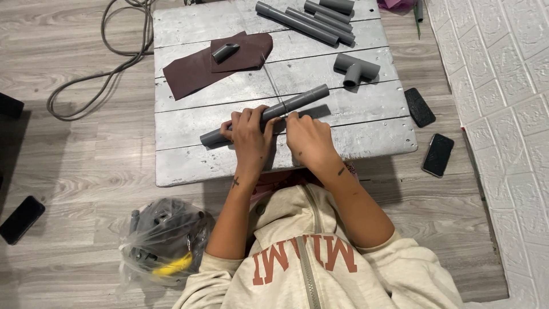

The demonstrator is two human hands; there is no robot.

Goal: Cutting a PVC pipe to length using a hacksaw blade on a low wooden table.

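A long grey plastic pipe [300, 99] lies slantwise across a low silver-painted wooden table [189, 166]. My left hand [250, 137] is wrapped over the pipe near its lower left end. My right hand [307, 139] rests on the pipe just to the right, fingers closed against it. Both hands hide the pipe's middle. Behind them lie a grey T-shaped fitting [355, 68], several grey pipes [311, 18] at the far edge, and a short angled grey piece [225, 51] on dark brown sandpaper sheets [194, 71].
Two dark phones [438, 154] [419, 107] lie on the floor right of the table, another [21, 219] at far left. A clear plastic bag [163, 243] of grey and yellow parts sits by my left elbow. A grey cable [103, 63] loops on the floor. A white wall [503, 114] is right.
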